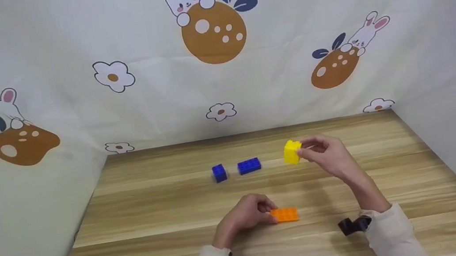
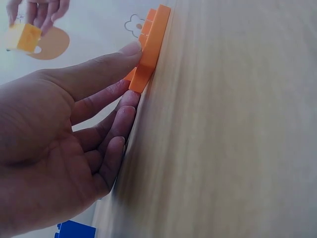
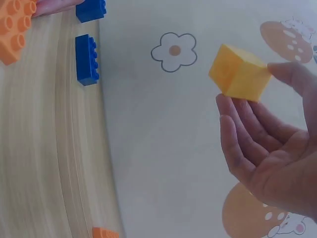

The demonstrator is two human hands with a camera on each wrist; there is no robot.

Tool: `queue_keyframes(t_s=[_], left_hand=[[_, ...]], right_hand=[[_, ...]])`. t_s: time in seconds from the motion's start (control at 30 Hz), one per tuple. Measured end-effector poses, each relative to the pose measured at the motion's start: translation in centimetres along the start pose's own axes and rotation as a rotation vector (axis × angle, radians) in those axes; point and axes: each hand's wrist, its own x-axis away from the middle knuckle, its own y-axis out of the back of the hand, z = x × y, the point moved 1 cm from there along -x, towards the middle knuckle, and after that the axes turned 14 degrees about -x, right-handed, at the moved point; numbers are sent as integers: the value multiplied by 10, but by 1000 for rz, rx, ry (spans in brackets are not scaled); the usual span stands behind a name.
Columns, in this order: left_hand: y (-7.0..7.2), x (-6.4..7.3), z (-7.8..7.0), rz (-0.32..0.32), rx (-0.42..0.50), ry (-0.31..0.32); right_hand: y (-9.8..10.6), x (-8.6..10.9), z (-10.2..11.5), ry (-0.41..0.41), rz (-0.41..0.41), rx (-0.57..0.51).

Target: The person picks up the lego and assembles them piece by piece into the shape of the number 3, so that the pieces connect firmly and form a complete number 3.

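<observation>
Low over the wooden table, my left hand pinches the left end of a flat orange building brick, studs upward. The left wrist view shows the thumb on the studded side of that orange brick, with the other fingers curled beneath. Farther back on the right, my right hand holds a yellow building brick above the table. In the right wrist view, thumb and fingertips grip the yellow brick from opposite sides.
A small blue brick and a longer blue brick rest on the table, left of the yellow one. Patterned cloth encloses the back and sides. An orange piece is cut off at the right wrist view's bottom edge.
</observation>
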Motion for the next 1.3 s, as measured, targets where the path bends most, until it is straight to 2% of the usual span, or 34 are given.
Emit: queue_keyframes(t_s=[0.13, 0.3, 0.57, 0.8, 1.03, 1.3], left_hand=[[-1, 0, 0, 0, 6, 11], [-1, 1, -1, -6, -6, 5], [-1, 1, -2, -6, -20, 9], [-1, 0, -2, -20, -28, -24], [-1, 0, -4, -15, -13, -19], [-1, 1, -2, 1, 4, 6]], right_hand=[[2, 10, -5, 54, 102, 27], [5, 16, -19, 69, 221, 27], [5, 16, -38, 75, 279, 26], [4, 16, -46, 58, 381, -18], [5, 16, -54, 61, 448, 33], [3, 16, -63, -15, 544, 45]])
